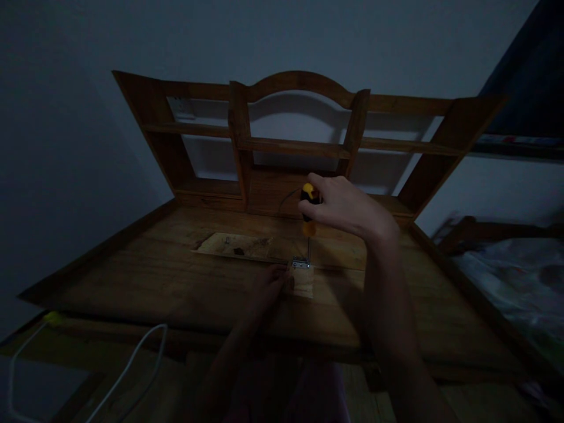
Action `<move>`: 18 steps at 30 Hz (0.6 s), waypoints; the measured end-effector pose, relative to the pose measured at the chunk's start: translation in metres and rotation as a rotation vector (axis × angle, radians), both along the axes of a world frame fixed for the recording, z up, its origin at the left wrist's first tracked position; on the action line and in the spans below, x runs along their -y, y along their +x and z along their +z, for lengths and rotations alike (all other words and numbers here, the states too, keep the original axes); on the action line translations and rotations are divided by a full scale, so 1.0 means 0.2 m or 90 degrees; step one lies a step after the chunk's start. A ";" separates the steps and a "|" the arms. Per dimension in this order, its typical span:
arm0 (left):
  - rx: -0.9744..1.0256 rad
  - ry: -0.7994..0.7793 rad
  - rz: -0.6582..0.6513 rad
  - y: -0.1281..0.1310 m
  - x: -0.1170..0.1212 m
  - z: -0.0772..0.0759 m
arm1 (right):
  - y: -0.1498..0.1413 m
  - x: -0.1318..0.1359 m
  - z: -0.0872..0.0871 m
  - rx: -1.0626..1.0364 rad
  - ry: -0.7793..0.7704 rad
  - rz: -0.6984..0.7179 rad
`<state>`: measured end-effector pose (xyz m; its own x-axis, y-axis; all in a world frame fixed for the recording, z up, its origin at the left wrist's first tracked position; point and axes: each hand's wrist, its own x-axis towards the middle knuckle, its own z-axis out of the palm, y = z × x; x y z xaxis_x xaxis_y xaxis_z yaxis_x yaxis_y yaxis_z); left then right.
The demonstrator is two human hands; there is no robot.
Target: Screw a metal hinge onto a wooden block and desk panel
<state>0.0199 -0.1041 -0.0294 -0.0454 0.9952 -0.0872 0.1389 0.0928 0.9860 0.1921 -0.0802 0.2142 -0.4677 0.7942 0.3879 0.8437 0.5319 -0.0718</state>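
My right hand [339,202] is wrapped round the yellow-and-black handle of a screwdriver [309,226], which stands nearly upright. Its tip meets the right end of a small metal hinge [301,263]. That hinge lies along the far edge of a small pale wooden block [303,283] on the desk top. With fingers closed at the block's left side, my left hand [268,286] grips it near the hinge. Left of the hinge lies a longer pale wooden board [235,245] with a dark knot.
A wooden shelf unit [291,144] with several compartments rises at the back of the wooden desk [145,270]. A white cable [132,358] loops at the front left. Plastic-wrapped things [515,276] lie beyond the right edge. The light is dim.
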 end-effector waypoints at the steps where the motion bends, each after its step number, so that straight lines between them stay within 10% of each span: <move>1: 0.014 0.004 -0.008 0.00 0.00 -0.01 | 0.01 0.00 0.01 0.000 -0.006 0.014; 18: -0.009 0.024 -0.026 -0.02 -0.02 -0.05 | 0.02 -0.02 0.00 -0.033 -0.017 0.149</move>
<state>0.0153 -0.0995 -0.0395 -0.0055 0.9988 -0.0495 0.1553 0.0497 0.9866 0.1959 -0.0755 0.2137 -0.6209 0.6765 0.3959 0.6920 0.7104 -0.1286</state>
